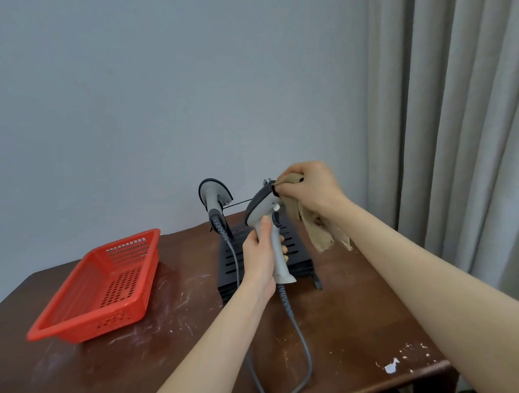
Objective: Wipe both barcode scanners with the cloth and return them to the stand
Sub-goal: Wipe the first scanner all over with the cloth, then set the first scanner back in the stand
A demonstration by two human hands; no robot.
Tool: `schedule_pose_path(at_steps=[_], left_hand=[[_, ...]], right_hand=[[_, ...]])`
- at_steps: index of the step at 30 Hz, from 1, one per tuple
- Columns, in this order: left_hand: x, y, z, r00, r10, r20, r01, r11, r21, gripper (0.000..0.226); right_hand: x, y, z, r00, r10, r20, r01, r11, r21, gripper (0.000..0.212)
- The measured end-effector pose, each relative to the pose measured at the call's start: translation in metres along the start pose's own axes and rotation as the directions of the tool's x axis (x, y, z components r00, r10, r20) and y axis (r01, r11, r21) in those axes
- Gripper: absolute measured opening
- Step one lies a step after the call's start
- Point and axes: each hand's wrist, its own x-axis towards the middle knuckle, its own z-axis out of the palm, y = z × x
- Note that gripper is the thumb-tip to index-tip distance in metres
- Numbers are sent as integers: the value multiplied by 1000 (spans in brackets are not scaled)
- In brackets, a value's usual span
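My left hand (260,258) grips the handle of a grey and white barcode scanner (267,218), holding it upright above the black slotted stand (294,251). My right hand (310,187) presses a tan cloth (317,226) against the scanner's dark head, and the rest of the cloth hangs down below my wrist. The second scanner (214,198) sits on the stand at its back left, head up. Grey cables (302,347) run from both scanners toward the table's front edge.
A red plastic basket (103,285) stands on the left of the brown scratched table (363,317). A grey wall is behind the table, and a curtain (458,110) hangs at the right. The table's front right corner is chipped.
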Motion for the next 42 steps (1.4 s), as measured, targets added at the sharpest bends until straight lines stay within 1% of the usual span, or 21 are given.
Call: schedule_pose_path(at_steps=[1, 2, 3, 5, 7, 9, 11, 14, 16, 18, 20, 23, 25, 27, 30, 31, 34, 36, 39, 40, 42], left_hand=[[-1, 1, 0, 1000, 3, -4, -3, 1000, 1, 41], [-1, 1, 0, 1000, 3, -10, -3, 1000, 10, 41], [-1, 1, 0, 1000, -1, -17, 2, 1000, 30, 41], [-2, 0, -2, 1000, -13, -23, 14, 999, 51, 40], [-4, 4, -4, 999, -29, -27, 29, 1000, 4, 38], [-2, 12, -5, 998, -32, -47, 32, 999, -5, 38], [-1, 21, -6, 998, -9, -57, 10, 1000, 9, 38], [1, 34, -8, 999, 14, -50, -12, 999, 33, 35], [3, 43, -9, 999, 27, -25, -25, 998, 65, 27], [5, 52, -9, 999, 33, 5, -33, 995, 91, 21], [8, 62, -8, 999, 30, 18, -32, 993, 110, 18], [17, 76, -3, 1000, 15, 20, -18, 988, 151, 14], [23, 85, 2, 999, 2, 42, -10, 983, 181, 11], [27, 94, 8, 998, 1, 66, -16, 975, 223, 9], [33, 108, 15, 998, 9, 64, -27, 961, 277, 23], [35, 113, 17, 998, 10, 62, -27, 960, 278, 26], [43, 125, 23, 999, 8, 45, -20, 961, 277, 33], [48, 133, 27, 1000, 1, 28, -9, 963, 270, 37], [53, 142, 32, 999, -33, 41, 22, 970, 243, 40], [55, 144, 33, 998, -46, 46, 35, 974, 222, 39], [57, 148, 34, 995, -71, 73, 59, 987, 150, 25]], right_hand=[[0, -1, 1, 1000, 0, 15, 0, 1000, 21, 6], [1, 2, 1, 1000, 6, 15, -5, 1000, -19, 6], [3, 6, 1, 1000, 20, 13, -18, 993, -113, 9], [5, 14, -1, 997, 74, -7, -72, 932, -354, 17], [3, 22, -5, 992, 120, -45, -127, 878, -462, 24], [-2, 29, -8, 986, 162, -39, -164, 894, -418, 25], [-7, 39, -9, 978, 210, 11, -194, 923, -332, 17], [-16, 58, -6, 956, 282, 85, -249, 928, -277, 10], [-19, 69, -2, 931, 335, 144, -290, 920, -264, 13], [-24, 71, 2, 911, 358, 205, -284, 905, -317, 25], [-24, 67, 3, 921, 322, 219, -212, 886, -412, 46], [-17, 47, 6, 962, 212, 174, -125, 904, -409, 54], [-11, 31, 7, 973, 163, 161, -106, 942, -318, 53], [-4, 16, 8, 973, 130, 188, -96, 979, -181, 50], [2, 0, 12, 957, 118, 266, -141, 988, 67, 48], [2, -2, 14, 947, 119, 299, -156, 982, 102, 49], [6, -5, 20, 938, 80, 338, -114, 990, 81, 55], [11, -8, 24, 937, 48, 345, -80, 994, 80, 50], [21, -11, 25, 949, 43, 311, -53, 998, 22, 53], [26, -12, 25, 954, 47, 295, -51, 999, 7, 54], [34, -15, 23, 956, 69, 284, -75, 997, 12, 53]])
